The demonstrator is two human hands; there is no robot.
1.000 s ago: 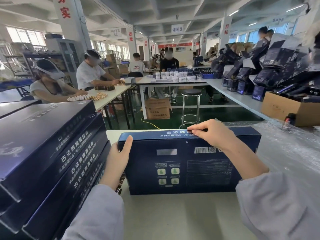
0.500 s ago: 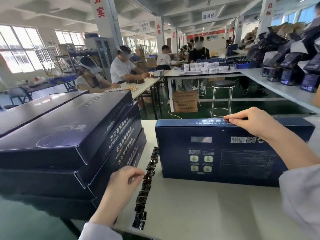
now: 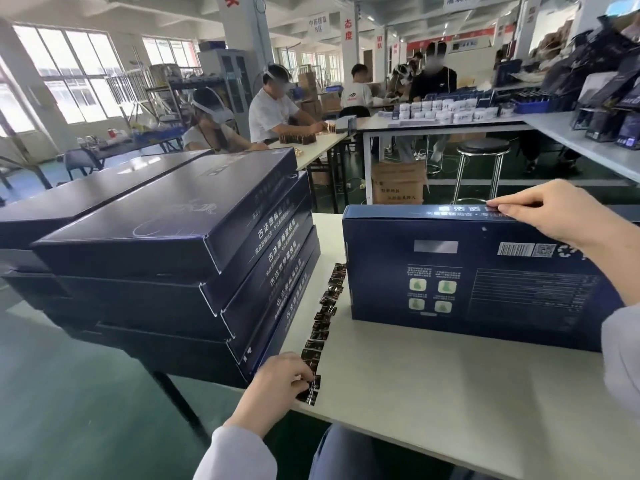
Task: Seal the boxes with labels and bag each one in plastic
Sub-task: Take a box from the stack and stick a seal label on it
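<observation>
Left hand (image 3: 280,379) has dropped to the near end of the label strip (image 3: 323,317), fingertips pinching a label at the table (image 3: 450,393) edge. Right hand (image 3: 547,211) grips the top edge of the upright blue box (image 3: 467,282), right of the strip. Cardboard looks stiff and light; labels look flimsy, so peel by a corner.

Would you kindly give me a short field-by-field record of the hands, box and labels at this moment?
Left hand: pinches the near end of the label strip
Right hand: holds the upright box by its top edge
Upright box: stands on its long edge on the table, not bagged
Label strip: lies on the table between the upright box and the box stack
Box stack: at the table's left edge
</observation>
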